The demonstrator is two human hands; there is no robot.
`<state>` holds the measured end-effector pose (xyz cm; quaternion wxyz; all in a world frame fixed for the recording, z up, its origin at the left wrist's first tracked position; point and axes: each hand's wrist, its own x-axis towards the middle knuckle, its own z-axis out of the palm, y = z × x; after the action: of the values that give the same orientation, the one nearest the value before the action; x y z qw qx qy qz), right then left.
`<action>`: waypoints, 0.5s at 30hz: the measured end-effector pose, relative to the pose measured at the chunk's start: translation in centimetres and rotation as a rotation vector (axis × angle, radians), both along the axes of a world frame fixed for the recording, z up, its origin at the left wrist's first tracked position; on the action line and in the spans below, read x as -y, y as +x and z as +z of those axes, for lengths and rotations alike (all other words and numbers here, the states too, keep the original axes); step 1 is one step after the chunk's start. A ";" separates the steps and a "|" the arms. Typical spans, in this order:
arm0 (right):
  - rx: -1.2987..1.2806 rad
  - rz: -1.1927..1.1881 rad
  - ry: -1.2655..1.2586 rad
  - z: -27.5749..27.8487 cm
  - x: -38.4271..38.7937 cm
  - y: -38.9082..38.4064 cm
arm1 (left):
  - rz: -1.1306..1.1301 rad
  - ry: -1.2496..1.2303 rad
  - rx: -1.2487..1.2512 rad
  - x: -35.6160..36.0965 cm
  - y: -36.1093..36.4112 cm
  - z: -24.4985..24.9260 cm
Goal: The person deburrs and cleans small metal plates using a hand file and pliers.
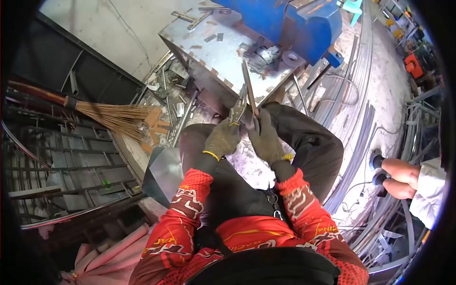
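My left hand (pixel 222 140), in a grey-brown work glove with a yellow cuff edge, is closed around metal pliers (pixel 237 110) whose jaws point up and away from me. Beside it my right hand (pixel 266 139), gloved the same way, grips a narrow metal bar (pixel 248 84). The bar slants up to the edge of a steel work table (pixel 209 66) and overlaps its top in this view. Both hands are between my knees. A pile of small metal plates (pixel 262 58) and a round disc (pixel 291 58) lie on the table.
A straw broom (pixel 111 116) lies at the left, near metal scraps (pixel 179 109). A blue machine (pixel 285 23) stands on the table. Long metal profiles (pixel 351 109) cover the floor at the right. Another person's legs (pixel 401 175) show at the right edge.
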<state>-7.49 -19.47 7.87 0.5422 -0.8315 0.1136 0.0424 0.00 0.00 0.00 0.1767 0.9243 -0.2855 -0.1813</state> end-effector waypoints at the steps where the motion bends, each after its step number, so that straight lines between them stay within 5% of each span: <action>1: 0.076 0.013 0.031 -1.1 -0.1 -1.7 | 0.079 -0.070 0.006 0.4 -0.3 2.3; 3: 0.111 0.031 0.025 -1.0 1.0 -3.4 | 0.165 -0.176 -0.032 2.1 -1.8 2.6; 5: 0.148 0.037 -0.037 -0.5 -0.1 -3.4 | 0.477 -0.139 -0.190 1.6 -2.1 2.9; 9: 0.126 0.018 -0.150 0.8 -0.7 2.7 | 0.463 -0.192 -0.251 1.6 -1.9 4.1; 12: 0.134 0.055 -0.128 1.0 0.0 4.4 | 0.314 -0.141 -0.164 0.8 -0.7 0.4; 15: 0.186 0.073 -0.105 1.7 0.1 -0.8 | 0.143 -0.103 0.009 1.0 -1.0 2.7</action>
<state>-8.31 -19.59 9.58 0.5040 -0.8628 0.0342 -0.0213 -1.00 -0.99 2.71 0.2350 0.9330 -0.2283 -0.1492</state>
